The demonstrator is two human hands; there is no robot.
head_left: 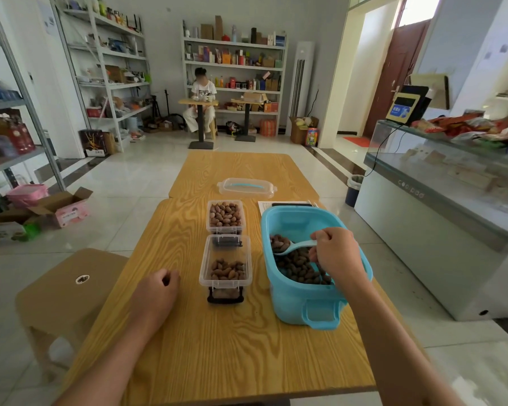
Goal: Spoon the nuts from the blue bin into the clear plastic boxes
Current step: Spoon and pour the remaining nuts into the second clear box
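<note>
On the wood-grain table [206,347], the right hand [336,253] grips a pale blue plastic spoon [295,247] heaped with brown nuts [301,269] inside the blue plastic bin [298,300], beside two clear plastic boxes [225,260], while the left hand [156,288] rests loosely curled, holding nothing.

White walls [162,39], glossy pale tiled floor [129,177] with dark border strip. 2 wooden tables [217,332] end to end in middle; brown stool [71,285] at left. White metal shelves [235,65] full of boxes and bottles along back and left walls. Tall white air conditioner [301,80] stands beside back shelves. Person sits at small round table [198,102] far back. Brown door [393,80] at right, daylight above it. Glass counter [440,183] at right, snack packets on top.
</note>
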